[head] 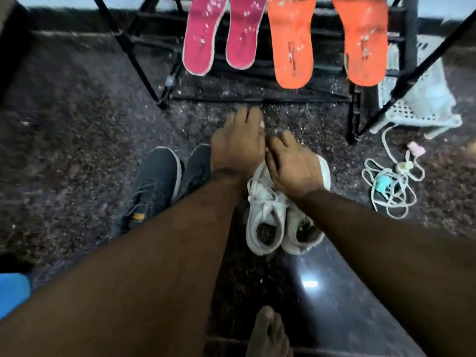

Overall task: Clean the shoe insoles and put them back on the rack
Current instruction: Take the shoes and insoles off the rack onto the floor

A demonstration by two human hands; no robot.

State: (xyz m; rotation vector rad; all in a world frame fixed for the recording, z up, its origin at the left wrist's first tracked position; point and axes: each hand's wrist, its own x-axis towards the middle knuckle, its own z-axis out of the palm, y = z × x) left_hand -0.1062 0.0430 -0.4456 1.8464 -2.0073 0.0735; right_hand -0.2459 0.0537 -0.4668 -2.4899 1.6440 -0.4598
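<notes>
Four insoles hung on the black rack (260,73) at the far side – two pink insoles (221,34) on the left, two orange insoles (327,39) on the right, all speckled with pale flecks, toes pointing down toward the floor (64,150). Both bare arms reached forward over the dark speckled floor. The left hand (238,144) was held palm down, fingers fairly straight and pointing toward the rack's bottom edge, gripping nothing that could be seen. The right hand (291,166) hovered above the toe end of the white sneakers (268,215), fingers loosely bent; something small and pale showed between the two hands, but blur made it impossible to tell whether either hand pinched it.

White sneakers sat side by side, openings toward the near side, no insoles visible inside. Dark sneakers (157,186) lay just left of them, partly hidden by the left forearm. At the right – a tangled white cord (391,186) with small coloured clips, and beyond it a pale plastic basket (422,99) beside the rack leg. A bare foot (268,333) showed at the near edge.
</notes>
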